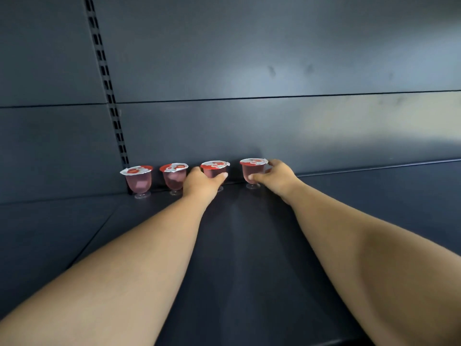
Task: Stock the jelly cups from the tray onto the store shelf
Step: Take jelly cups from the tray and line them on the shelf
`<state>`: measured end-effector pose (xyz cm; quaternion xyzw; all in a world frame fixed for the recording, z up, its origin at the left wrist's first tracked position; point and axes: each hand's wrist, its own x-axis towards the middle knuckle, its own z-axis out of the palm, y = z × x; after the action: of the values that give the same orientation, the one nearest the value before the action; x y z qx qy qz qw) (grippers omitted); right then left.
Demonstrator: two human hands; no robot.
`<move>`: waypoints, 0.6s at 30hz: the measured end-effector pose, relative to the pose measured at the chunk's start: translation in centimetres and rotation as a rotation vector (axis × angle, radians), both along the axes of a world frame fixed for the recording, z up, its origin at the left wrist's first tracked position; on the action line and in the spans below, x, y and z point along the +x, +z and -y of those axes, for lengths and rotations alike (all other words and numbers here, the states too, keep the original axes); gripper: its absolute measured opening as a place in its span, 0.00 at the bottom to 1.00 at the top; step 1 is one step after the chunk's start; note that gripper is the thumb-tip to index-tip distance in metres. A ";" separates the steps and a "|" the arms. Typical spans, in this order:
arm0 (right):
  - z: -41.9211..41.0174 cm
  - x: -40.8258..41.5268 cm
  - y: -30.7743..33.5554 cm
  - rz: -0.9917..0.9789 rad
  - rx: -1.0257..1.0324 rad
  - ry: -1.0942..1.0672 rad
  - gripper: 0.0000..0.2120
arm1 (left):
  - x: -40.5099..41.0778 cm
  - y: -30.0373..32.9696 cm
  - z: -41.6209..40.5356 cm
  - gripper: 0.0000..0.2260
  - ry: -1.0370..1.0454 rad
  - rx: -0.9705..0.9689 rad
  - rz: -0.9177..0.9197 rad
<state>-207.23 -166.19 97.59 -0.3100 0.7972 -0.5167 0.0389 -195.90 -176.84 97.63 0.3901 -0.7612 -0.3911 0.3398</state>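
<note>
**Pink jelly cups lined up at the back of a dark shelf, one in each hand**

Pink and see-through, four footed jelly cups stand upright in a row along the rear edge of the dark blue-grey shelf [249, 245], close against the back panel [274, 126]. Each has a red-and-white foil lid.

Both bare forearms reach straight in over the shelf. The left hand [199, 182] curls round the third cup [215, 169] from its left side: the thumb tip lies across the front of the cup's bowl, and the other fingers wrap behind, mostly hidden. The cup's foot shows just below and to the right of the hand, at shelf level; whether it is fully set down cannot be told.

The right hand [277, 174] grips the fourth cup [253, 171] from its right side, thumb across the lower front of the bowl, fingers behind near the lid rim. This cup's clear foot rests on the shelf just left of the hand.

Further left of the left hand stand two cups that no hand touches: the second cup [174, 177] just beside the left hand's knuckles, and the first cup [138, 179] beyond it, next to the slotted upright [109, 96] of the shelving.

The two held cups stand apart from each other, with a gap between the hands.
</note>
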 end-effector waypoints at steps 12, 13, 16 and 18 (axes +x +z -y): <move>-16.4 12.6 1.8 -0.536 0.063 0.228 0.17 | 14.1 2.0 -15.6 0.16 -0.042 -0.530 0.106; -18.6 14.1 0.6 -0.601 0.009 0.291 0.18 | 15.7 1.3 -17.9 0.15 -0.020 -0.596 0.072; -24.2 17.6 -3.8 -0.692 -0.157 0.418 0.17 | 19.4 -2.4 -24.3 0.12 0.033 -0.662 -0.065; -27.4 18.9 -7.6 -0.676 -0.166 0.445 0.17 | 21.2 -5.6 -28.2 0.12 0.027 -0.684 -0.083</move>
<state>-188.28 -138.81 89.98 -0.6292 0.6342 -0.4272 -0.1393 -174.71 -148.62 92.08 0.2472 -0.8285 -0.1244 0.4868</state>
